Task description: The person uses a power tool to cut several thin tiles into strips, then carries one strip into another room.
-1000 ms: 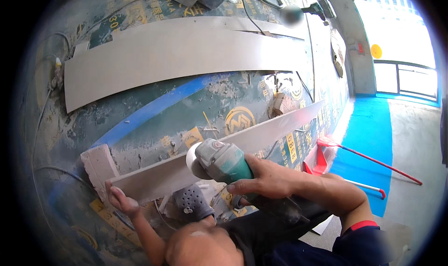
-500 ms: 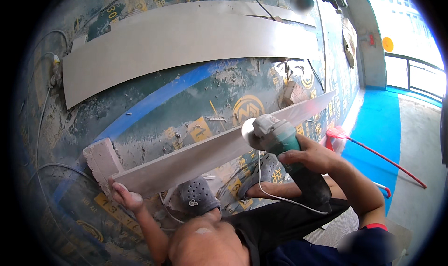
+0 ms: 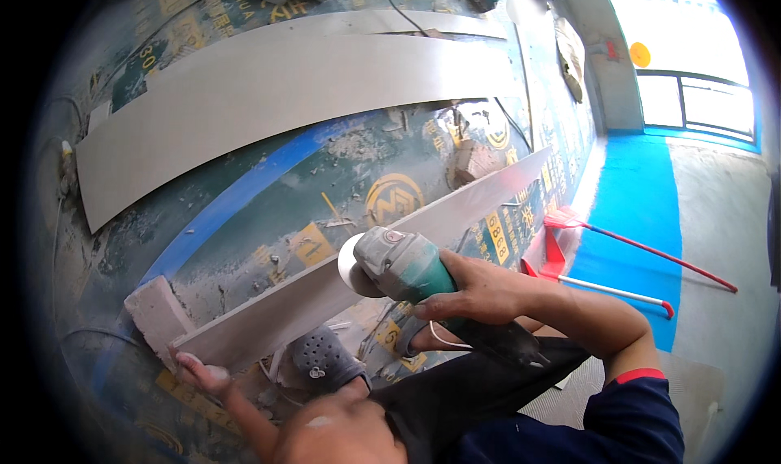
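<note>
A wide grey panel (image 3: 268, 98) lies on the littered floor (image 3: 244, 212). A red dustpan (image 3: 553, 248) (long-handled) rests near the blue strip (image 3: 630, 220).
</note>
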`<state>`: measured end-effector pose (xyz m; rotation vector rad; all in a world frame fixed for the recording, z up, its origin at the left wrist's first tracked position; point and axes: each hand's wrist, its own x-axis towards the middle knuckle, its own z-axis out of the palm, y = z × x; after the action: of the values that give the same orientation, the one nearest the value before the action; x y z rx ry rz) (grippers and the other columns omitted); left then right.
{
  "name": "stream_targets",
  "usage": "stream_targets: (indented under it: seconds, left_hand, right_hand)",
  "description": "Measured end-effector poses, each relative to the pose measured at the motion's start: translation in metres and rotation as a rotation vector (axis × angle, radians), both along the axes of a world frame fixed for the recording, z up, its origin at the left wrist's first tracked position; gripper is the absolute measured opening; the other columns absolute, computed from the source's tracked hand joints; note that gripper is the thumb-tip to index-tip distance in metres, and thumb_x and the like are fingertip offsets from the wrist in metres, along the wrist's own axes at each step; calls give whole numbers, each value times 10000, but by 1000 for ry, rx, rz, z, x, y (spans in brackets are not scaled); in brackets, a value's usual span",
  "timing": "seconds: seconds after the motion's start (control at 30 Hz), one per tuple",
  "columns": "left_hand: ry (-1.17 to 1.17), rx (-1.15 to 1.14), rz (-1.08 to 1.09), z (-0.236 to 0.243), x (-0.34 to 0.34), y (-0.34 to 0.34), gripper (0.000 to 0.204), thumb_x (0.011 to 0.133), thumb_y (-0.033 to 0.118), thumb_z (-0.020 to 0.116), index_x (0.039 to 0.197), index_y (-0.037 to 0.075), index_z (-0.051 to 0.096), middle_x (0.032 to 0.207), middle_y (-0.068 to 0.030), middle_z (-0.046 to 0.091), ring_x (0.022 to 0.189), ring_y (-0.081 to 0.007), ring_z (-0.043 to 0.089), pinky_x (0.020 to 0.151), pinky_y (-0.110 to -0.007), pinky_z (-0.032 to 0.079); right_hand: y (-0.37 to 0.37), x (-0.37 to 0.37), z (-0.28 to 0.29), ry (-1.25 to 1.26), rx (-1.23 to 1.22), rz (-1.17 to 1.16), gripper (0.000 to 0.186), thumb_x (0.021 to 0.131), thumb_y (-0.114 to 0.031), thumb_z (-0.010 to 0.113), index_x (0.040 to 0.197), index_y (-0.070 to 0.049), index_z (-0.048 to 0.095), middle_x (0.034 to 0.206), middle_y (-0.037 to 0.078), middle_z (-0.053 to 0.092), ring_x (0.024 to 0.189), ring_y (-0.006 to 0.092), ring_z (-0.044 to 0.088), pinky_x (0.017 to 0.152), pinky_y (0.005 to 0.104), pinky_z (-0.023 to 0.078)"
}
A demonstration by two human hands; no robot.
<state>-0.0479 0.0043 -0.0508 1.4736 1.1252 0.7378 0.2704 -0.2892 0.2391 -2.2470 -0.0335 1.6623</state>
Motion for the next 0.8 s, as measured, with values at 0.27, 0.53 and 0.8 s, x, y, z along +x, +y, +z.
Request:
stream_targets:
  seconds: [0.27, 0.53, 0.8]
  left_hand:
    - [3, -39, 43, 2, 4, 2, 567, 1069, 320, 399, 1345, -172, 459, 1403, -296, 469, 1284, -318, 485, 1098, -411, 359]
    - [45, -11, 40, 4, 0, 5, 564, 1069, 322, 398, 1349, -164, 459, 1427, -294, 460, 1285, -317, 498, 1090, -406, 376]
    - [27, 79, 3, -10, -3, 10, 540, 1079, 285, 384, 1337, -186, 441, 1425, -300, 457, 1274, -314, 508, 1072, -388, 400]
  right_hand:
    - [-37, 25, 12, -24, -81, -186, 638, 861, -342, 715, 1338, 20, 496, 1157, 167, 641, 1079, 232, 608, 967, 347, 452]
    - [-50, 41, 22, -58, -237, -321, 592, 856, -335, 717, 1285, 21, 520, 1078, 127, 648, 985, 189, 615, 890, 314, 476]
    - [-41, 16, 8, -53, 17, -101, 702, 841, -395, 726, 1345, 26, 479, 1196, 226, 625, 1124, 321, 606, 998, 377, 435]
